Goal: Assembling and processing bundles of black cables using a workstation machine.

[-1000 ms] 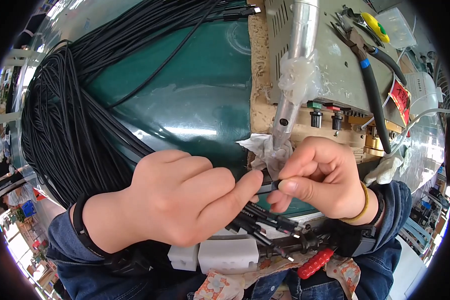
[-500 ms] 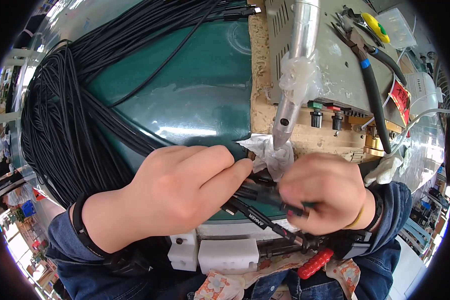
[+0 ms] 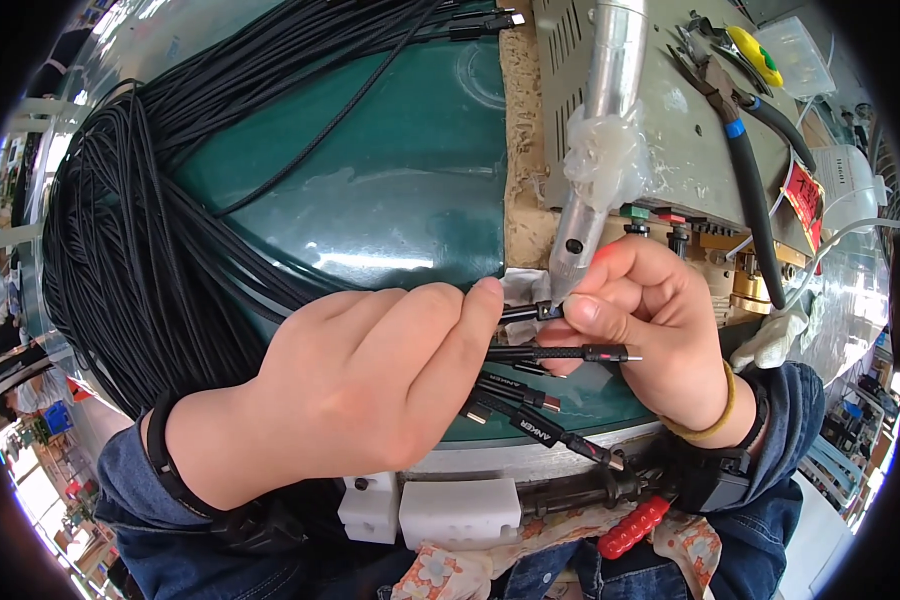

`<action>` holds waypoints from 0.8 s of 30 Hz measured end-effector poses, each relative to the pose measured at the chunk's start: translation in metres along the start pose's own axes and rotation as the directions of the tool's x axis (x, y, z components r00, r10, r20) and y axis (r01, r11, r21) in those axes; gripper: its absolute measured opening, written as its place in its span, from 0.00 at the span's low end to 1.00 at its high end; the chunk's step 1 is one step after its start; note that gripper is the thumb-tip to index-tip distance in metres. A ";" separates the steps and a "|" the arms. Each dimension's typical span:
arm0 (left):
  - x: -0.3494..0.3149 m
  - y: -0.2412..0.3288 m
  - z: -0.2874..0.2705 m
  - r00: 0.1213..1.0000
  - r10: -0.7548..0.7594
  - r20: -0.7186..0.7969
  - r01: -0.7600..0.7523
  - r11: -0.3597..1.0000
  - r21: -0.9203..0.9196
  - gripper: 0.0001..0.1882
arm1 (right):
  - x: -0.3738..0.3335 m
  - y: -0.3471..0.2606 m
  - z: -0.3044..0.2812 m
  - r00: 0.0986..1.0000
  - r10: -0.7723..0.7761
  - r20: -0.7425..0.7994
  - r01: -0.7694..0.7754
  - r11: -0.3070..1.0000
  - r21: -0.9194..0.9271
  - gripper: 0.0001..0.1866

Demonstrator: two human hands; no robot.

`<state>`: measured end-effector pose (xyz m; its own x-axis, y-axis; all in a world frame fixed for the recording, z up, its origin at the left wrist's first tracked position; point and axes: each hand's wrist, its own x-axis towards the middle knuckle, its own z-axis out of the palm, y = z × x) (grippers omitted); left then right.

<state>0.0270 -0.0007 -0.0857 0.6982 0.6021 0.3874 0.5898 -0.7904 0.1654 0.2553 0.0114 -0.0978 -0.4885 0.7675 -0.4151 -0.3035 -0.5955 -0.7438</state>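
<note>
My left hand (image 3: 380,370) is closed around several black USB cables, whose connector ends fan out to the right of it. One cable connector (image 3: 548,311) lies right under the tip of a metal nozzle (image 3: 570,270), apparently touching it. Thumb and fingers of my right hand (image 3: 665,325) pinch this connector at its end. Below it, another cable end (image 3: 605,353) sticks out with its plug bare, and more cable ends (image 3: 540,428) with printed labels hang over the table edge. A red glow shows on my right index finger beside the nozzle. White tissue (image 3: 522,284) lies behind the connector.
A large coil of black cables (image 3: 110,230) covers the left of the green mat (image 3: 390,170). At right stands a grey metal box (image 3: 660,130) with knobs, carrying pliers (image 3: 745,170) and a yellow-handled tool (image 3: 753,55). White blocks (image 3: 460,512) and a red handle (image 3: 634,527) sit at the front edge.
My right hand has moved up from among the cable ends to the nozzle tip and now holds a connector there. The left hand has stayed nearly in place.
</note>
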 end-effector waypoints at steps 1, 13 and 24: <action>0.000 0.000 -0.001 1.000 -0.003 0.012 0.003 1.000 -0.006 0.18 | -0.001 -0.001 -0.001 1.000 0.000 0.002 0.000 1.000 0.001 0.04; 0.000 0.001 0.007 0.998 0.003 -0.069 -0.006 0.999 -0.040 0.18 | -0.008 -0.004 0.005 0.966 -0.254 0.058 0.253 0.865 -0.433 0.08; 0.004 0.001 -0.004 0.997 -0.008 0.074 0.030 0.954 -0.300 0.16 | -0.005 -0.020 -0.003 0.854 -0.313 0.416 0.520 0.541 -0.661 0.04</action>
<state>0.0285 0.0004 -0.0807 0.7214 0.6153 0.3178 0.4618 -0.7693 0.4414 0.2668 0.0201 -0.0825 -0.6623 0.7431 0.0958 0.1229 0.2338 -0.9645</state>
